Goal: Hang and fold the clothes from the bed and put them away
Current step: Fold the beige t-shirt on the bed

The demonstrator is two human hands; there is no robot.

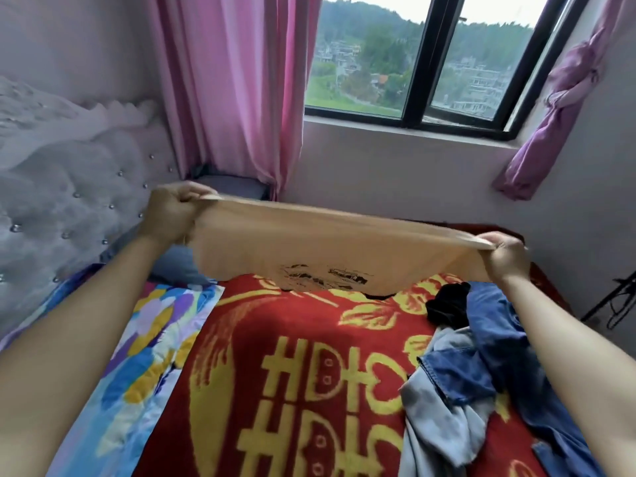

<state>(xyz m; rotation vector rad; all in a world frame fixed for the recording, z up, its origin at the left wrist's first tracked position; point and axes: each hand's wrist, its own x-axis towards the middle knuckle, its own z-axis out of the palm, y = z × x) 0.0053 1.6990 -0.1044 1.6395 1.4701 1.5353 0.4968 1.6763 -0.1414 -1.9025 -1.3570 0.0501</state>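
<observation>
Yellow 囍 character on red blanket (241, 321); shirt (309, 242) print illegible

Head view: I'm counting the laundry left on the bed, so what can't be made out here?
All in the head view:
The tan shirt: held stretched between the left hand and right hand; its own folds hide the sleeves and part of the black print.
The denim pile: overlapping, cut off by the bottom edge and crossed by the right arm; piece count unclear.
The black garment: crumpled into a dark lump; type unclear.

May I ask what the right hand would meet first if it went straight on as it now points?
Probably the wall below the window, though depth is unclear. The right hand grips the beige shirt.
</observation>
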